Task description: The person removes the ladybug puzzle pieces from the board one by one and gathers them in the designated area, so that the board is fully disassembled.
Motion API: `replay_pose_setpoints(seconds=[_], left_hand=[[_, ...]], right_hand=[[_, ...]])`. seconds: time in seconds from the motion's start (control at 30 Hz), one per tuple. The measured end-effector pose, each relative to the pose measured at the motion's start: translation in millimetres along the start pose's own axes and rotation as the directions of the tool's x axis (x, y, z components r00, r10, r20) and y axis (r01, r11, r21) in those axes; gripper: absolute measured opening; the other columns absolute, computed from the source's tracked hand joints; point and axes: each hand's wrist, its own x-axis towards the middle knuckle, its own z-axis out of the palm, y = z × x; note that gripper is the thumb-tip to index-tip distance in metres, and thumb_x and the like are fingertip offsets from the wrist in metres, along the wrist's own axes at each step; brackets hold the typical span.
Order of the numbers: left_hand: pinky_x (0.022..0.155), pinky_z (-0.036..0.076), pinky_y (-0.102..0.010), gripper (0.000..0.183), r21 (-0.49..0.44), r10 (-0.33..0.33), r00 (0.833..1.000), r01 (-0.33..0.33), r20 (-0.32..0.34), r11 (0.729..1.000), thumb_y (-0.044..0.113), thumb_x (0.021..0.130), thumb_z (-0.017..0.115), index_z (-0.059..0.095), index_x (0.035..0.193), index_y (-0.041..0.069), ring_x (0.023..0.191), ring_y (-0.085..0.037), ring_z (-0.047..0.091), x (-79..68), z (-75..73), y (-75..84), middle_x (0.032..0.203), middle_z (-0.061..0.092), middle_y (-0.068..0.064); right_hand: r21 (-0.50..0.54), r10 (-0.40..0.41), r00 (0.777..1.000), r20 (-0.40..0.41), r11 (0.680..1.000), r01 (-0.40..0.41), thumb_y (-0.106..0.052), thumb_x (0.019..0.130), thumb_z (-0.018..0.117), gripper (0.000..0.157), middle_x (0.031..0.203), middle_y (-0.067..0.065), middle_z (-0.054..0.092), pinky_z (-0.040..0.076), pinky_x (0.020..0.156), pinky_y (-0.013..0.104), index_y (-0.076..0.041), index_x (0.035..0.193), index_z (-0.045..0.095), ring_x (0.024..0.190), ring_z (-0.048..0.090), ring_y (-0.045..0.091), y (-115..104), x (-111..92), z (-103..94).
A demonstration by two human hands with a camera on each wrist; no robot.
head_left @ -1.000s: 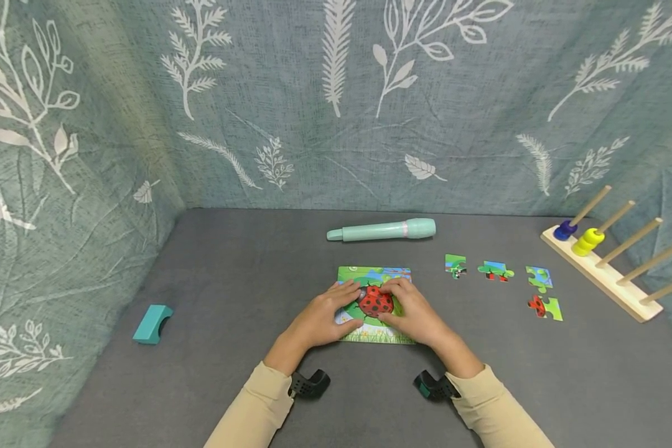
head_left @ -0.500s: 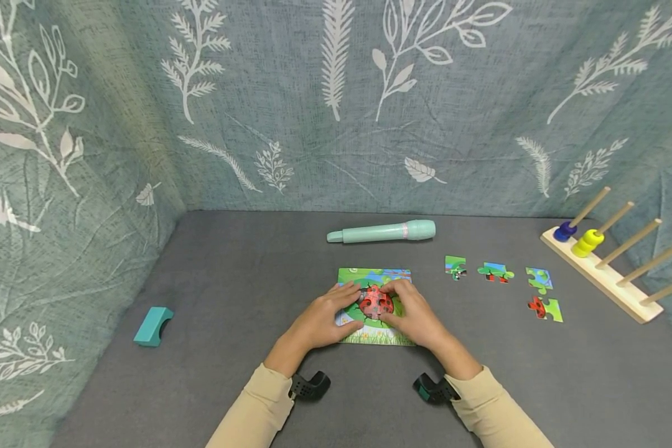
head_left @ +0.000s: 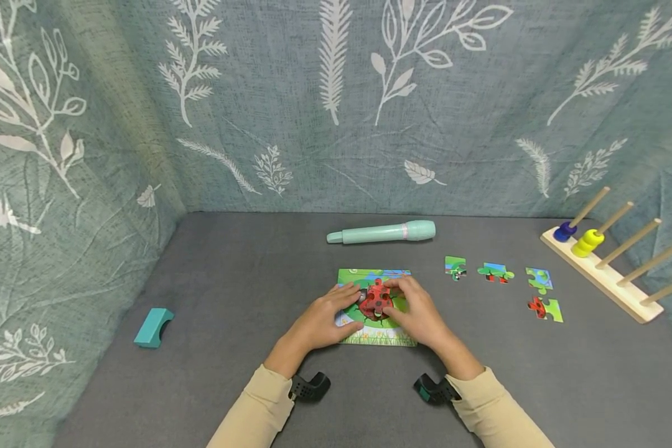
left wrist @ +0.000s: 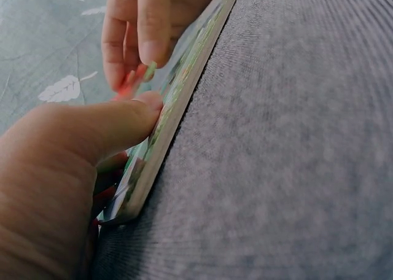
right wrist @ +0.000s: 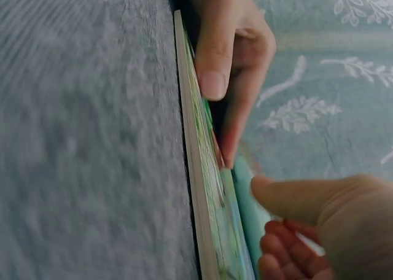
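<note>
The table (head_left: 241, 274) is dark grey, and the cloth (head_left: 257, 93) past its far edge is blue-green with white leaves. The puzzle board (head_left: 378, 336) has green, blue and white and a red bug (head_left: 368, 309) with black spots. The piece (left wrist: 129, 87) in the right hand (head_left: 418, 311) is red and green. The loose pieces (head_left: 494, 269) are green, blue, red and black. The microphone (head_left: 375, 234) near the far edge is mint green with a pink ring (head_left: 406, 231). By the right edge, the light-wood rack (head_left: 602, 274) has blue and yellow beads (head_left: 588, 242).
</note>
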Motion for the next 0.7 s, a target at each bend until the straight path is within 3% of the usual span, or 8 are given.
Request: replay_pose_setpoints(seconds=[0.2,0.33,0.7], left_hand=[[0.118,0.029,-0.041,0.059,-0.011,0.002,1.000,-0.002,0.012,1.000,0.032,0.087,0.068,0.053,0.135,0.002,0.138,-0.026,0.037,0.2,-1.0,0.1,0.145,0.046,-0.010],[0.119,0.027,-0.039,0.059,-0.015,0.011,1.000,-0.011,0.004,1.000,0.031,0.086,0.069,0.053,0.135,0.002,0.138,-0.026,0.037,0.1,-0.5,-0.1,0.144,0.046,-0.011],[0.118,0.028,-0.039,0.059,-0.016,0.019,1.000,-0.019,0.001,1.000,0.030,0.086,0.070,0.053,0.134,0.001,0.138,-0.027,0.037,-0.2,0.2,-1.6,0.144,0.046,-0.012]], right_hand=[[0.034,0.052,0.999,0.012,0.998,-0.052,-0.009,0.082,0.074,0.044,0.119,0.013,0.056,0.051,0.094,0.045,-0.003,0.122,0.057,0.110,0.059,0.030,2,-3,-20.3],[0.011,0.082,0.996,-0.025,0.997,-0.081,-0.009,0.081,0.074,0.044,0.117,0.013,0.057,0.050,0.096,0.045,-0.002,0.121,0.058,0.109,0.059,0.030,12,-11,-41.8],[-0.183,0.096,0.986,-0.136,0.976,-0.120,-0.006,0.082,0.072,0.041,0.115,0.019,0.059,0.043,0.088,0.050,0.000,0.121,0.058,0.109,0.053,0.035,53,-53,-105.7]])
